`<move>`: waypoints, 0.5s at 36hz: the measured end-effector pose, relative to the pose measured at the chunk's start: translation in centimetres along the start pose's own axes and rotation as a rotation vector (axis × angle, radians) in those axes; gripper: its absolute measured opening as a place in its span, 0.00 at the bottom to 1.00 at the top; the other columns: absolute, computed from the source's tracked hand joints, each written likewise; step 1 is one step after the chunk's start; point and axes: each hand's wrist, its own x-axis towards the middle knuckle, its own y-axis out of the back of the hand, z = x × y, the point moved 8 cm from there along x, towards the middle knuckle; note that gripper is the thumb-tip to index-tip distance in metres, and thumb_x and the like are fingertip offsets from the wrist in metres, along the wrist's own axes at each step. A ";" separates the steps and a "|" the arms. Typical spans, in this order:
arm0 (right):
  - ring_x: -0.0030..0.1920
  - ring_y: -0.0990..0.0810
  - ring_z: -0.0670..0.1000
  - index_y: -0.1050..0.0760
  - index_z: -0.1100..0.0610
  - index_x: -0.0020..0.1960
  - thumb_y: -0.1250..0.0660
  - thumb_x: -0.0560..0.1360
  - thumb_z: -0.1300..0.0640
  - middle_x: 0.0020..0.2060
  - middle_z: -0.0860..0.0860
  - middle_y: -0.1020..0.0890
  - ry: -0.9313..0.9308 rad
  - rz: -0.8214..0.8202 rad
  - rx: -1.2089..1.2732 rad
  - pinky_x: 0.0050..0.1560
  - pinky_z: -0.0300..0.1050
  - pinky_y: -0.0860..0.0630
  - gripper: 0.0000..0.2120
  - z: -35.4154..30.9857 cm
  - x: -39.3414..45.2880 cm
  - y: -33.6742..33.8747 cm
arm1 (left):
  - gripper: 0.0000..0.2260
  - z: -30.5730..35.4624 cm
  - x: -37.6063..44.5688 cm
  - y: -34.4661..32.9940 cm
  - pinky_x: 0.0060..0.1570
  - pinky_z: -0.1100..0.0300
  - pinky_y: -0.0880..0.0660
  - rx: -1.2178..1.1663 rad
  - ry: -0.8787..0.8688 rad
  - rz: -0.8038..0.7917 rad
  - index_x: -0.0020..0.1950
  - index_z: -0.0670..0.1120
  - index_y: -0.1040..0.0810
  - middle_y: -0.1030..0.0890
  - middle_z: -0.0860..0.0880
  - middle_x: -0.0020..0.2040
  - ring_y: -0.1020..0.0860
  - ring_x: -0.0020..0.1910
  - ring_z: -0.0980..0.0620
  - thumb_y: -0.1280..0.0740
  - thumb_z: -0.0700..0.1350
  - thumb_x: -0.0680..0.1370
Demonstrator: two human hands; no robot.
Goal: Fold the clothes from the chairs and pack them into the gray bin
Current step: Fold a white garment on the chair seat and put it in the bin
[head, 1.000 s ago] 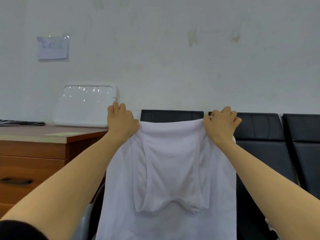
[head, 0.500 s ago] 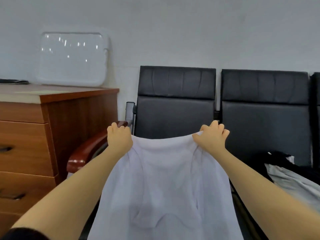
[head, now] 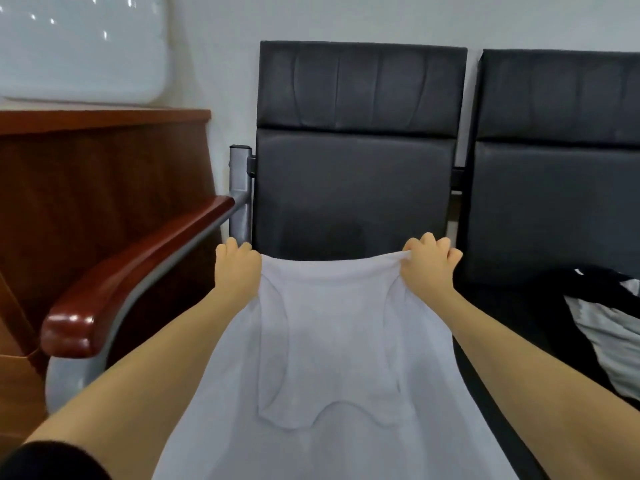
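A white garment point(head: 329, 358) is stretched flat in front of me, its far edge just before the backrest of the left black chair point(head: 356, 161). My left hand point(head: 237, 268) grips the far left corner of that edge. My right hand point(head: 429, 265) pinches the far right corner, fingers curled over the cloth. The garment runs down toward me and out of the bottom of the view, hiding the seat under it. A black and grey piece of clothing point(head: 602, 323) lies on the seat of the right black chair point(head: 561, 150). The gray bin is not in view.
A red-brown wooden armrest point(head: 131, 275) on a grey metal frame juts out at the left of the chair. Beyond it stands a wooden cabinet point(head: 104, 174) with a white tray-like panel point(head: 79, 46) leaning on the wall.
Both hands have brought the white garment down from in front of the wall to the left chair's seat level. My view has tilted downward and moved closer to the chairs.
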 end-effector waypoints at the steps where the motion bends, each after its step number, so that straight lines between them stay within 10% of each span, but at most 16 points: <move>1: 0.49 0.36 0.53 0.28 0.54 0.57 0.42 0.77 0.61 0.46 0.50 0.35 -0.002 0.026 -0.008 0.55 0.48 0.39 0.11 0.0 0.4 -0.1 | 0.08 0.1 0.4 0.0 0.46 0.58 0.39 -0.008 0.006 0.015 0.53 0.48 0.24 0.26 0.51 0.51 0.31 0.52 0.48 0.39 0.40 0.78; 9: 0.47 0.38 0.54 0.27 0.57 0.53 0.41 0.77 0.65 0.47 0.53 0.32 -0.011 0.201 0.068 0.50 0.46 0.45 0.08 0.1 2.8 -0.3 | 0.13 0.3 3.1 1.6 0.59 0.55 0.35 -0.157 0.048 0.122 0.64 0.46 0.28 0.29 0.47 0.59 0.33 0.60 0.45 0.42 0.39 0.80; 18: 0.48 0.38 0.51 0.26 0.56 0.51 0.43 0.77 0.64 0.46 0.50 0.28 0.035 0.212 0.209 0.46 0.43 0.51 0.09 0.8 -0.5 0.9 | 0.20 -1.2 -1.3 3.0 0.46 0.59 0.44 -0.603 0.105 0.307 0.58 0.46 0.28 0.24 0.48 0.52 0.35 0.51 0.48 0.45 0.27 0.75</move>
